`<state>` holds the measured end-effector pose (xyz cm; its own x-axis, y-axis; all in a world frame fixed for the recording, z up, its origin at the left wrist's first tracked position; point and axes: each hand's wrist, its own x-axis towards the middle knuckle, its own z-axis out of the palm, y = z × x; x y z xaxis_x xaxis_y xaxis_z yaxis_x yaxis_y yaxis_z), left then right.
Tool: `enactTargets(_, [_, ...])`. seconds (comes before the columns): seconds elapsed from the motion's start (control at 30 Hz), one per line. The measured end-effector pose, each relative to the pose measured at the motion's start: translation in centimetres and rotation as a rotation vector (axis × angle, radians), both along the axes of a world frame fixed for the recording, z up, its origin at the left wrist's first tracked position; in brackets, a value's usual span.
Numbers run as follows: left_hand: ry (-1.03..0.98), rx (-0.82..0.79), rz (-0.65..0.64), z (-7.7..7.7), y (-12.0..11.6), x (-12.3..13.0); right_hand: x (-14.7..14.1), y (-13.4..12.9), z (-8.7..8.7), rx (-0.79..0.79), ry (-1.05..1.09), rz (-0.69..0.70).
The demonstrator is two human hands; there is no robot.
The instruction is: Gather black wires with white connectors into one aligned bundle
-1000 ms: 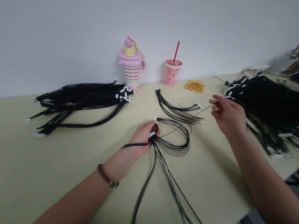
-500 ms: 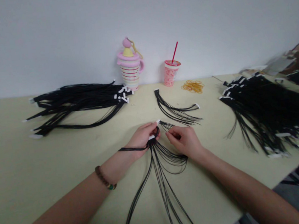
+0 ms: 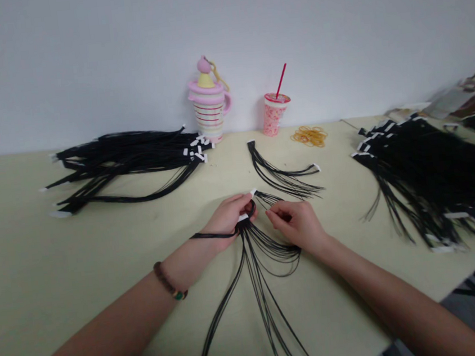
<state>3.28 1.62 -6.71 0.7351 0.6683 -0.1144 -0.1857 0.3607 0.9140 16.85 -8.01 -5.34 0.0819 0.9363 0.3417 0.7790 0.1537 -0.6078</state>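
Observation:
My left hand (image 3: 229,218) is closed on a black wire harness (image 3: 249,250) with white connectors. One small white connector (image 3: 254,192) pokes out past the thumb, and a wider white connector (image 3: 242,217) sits under the fingers. Black wires fan down from it over the table. My right hand (image 3: 295,223) pinches a thin black wire of the same harness just right of the small connector; the wire's tip is hidden by the fingers. Behind the hands lies another wire harness (image 3: 280,176), loose on the table.
A pile of black harnesses (image 3: 125,161) lies at the left, a larger pile (image 3: 436,168) at the right. Along the wall stand a pink-lidded mug (image 3: 209,110) and a cup with a red straw (image 3: 275,114), beside yellow rubber bands (image 3: 309,136). Boxes (image 3: 462,97) are at the far right.
Both hands keep their hold on the harness, almost in place. The whole view has shifted slightly, so everything appears a little further right.

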Motion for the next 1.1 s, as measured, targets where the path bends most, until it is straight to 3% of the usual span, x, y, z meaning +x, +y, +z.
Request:
enactTargets(0.5, [0.066, 0.095, -0.034, 0.05, -0.28, -0.19, -0.03, 0.1, 0.04, 0.036, -0.04, -0.033])
enactTargets(0.83, [0.138, 0.217, -0.073, 0.45, -0.7, -0.22, -0.44, -0.07, 0.31, -0.044, -0.067, -0.049])
enactTargets(1.1, [0.185, 0.362, -0.143, 0.55, -0.53, -0.39, -0.29, 0.02, 0.15, 0.026, -0.112, -0.04])
